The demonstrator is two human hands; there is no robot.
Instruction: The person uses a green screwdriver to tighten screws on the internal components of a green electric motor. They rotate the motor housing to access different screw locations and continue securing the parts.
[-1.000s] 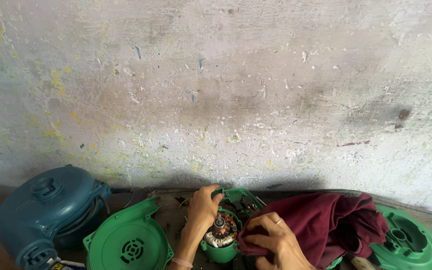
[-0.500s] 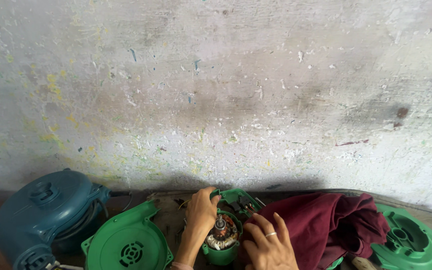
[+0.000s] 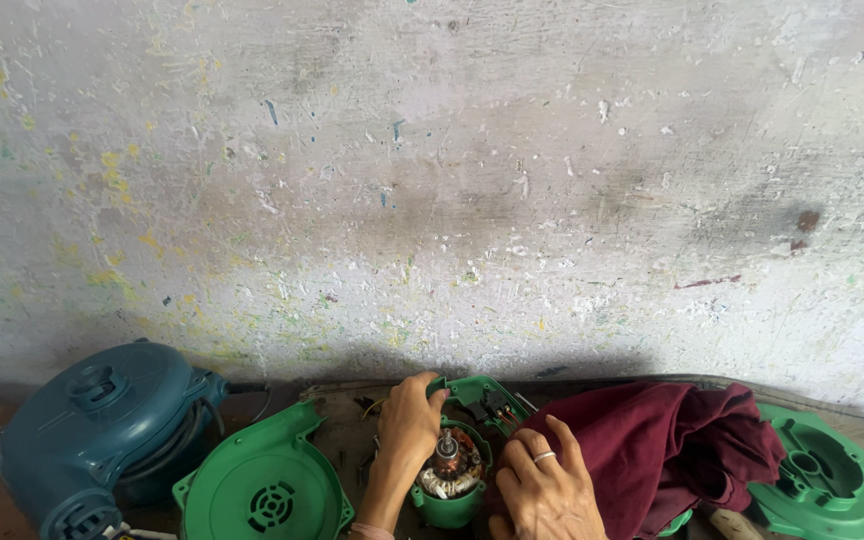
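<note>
A green motor housing [image 3: 472, 410] with a copper-wound rotor [image 3: 447, 468] standing in it sits at the bottom centre of the head view. My left hand [image 3: 407, 430] grips the housing's left and upper edge. My right hand [image 3: 542, 485], with a ring on one finger, rests fingers spread on the right side of the housing, against a maroon cloth [image 3: 652, 450]. The lower parts of both hands are cut off by the frame edge.
A round green vented cover [image 3: 262, 490] lies left of the housing. A blue-grey blower body [image 3: 102, 430] sits at far left. Another green shell half [image 3: 822, 470] lies at far right. A paint-speckled grey wall [image 3: 432, 180] fills the upper view.
The view has shifted slightly. My right hand has moved from lying lower and flatter to resting spread against the housing's right side. My left hand keeps its hold.
</note>
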